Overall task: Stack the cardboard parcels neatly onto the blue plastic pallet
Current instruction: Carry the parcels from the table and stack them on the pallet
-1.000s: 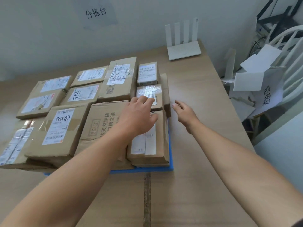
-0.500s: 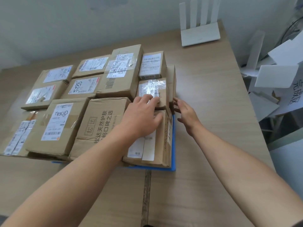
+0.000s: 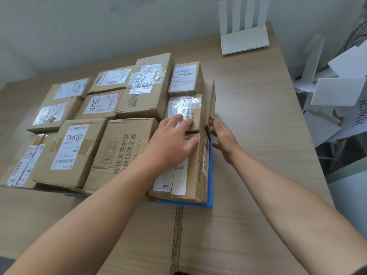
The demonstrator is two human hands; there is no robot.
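Our left hand (image 3: 170, 141) lies flat and relaxed, fingers straight on the top of the taped parcel (image 3: 185, 108), thumb spread onto the near parcel (image 3: 195, 175) below it. Our right hand (image 3: 223, 135) is apart from the left, just across the row's right edge, open, with its fingertips touching the near end of the slim parcel (image 3: 211, 96). That slim parcel stands on its narrow edge against the right side of the taped parcel, and its long axis runs away from us toward the wall and the router (image 3: 245, 39). A second ago the right hand hovered over the bare table (image 3: 258, 135), clear of the cardboard; since then it has closed in and now meets the slim parcel, while the left hand has kept its place. So the slim parcel sits between our two hands, just right of the left fingers and directly ahead of the right fingers. The pallet (image 3: 210, 175) shows only as a blue strip beside and under the near parcel. The other parcels (image 3: 123, 151) lie flat in rows to the left, labels up, packed side by side.
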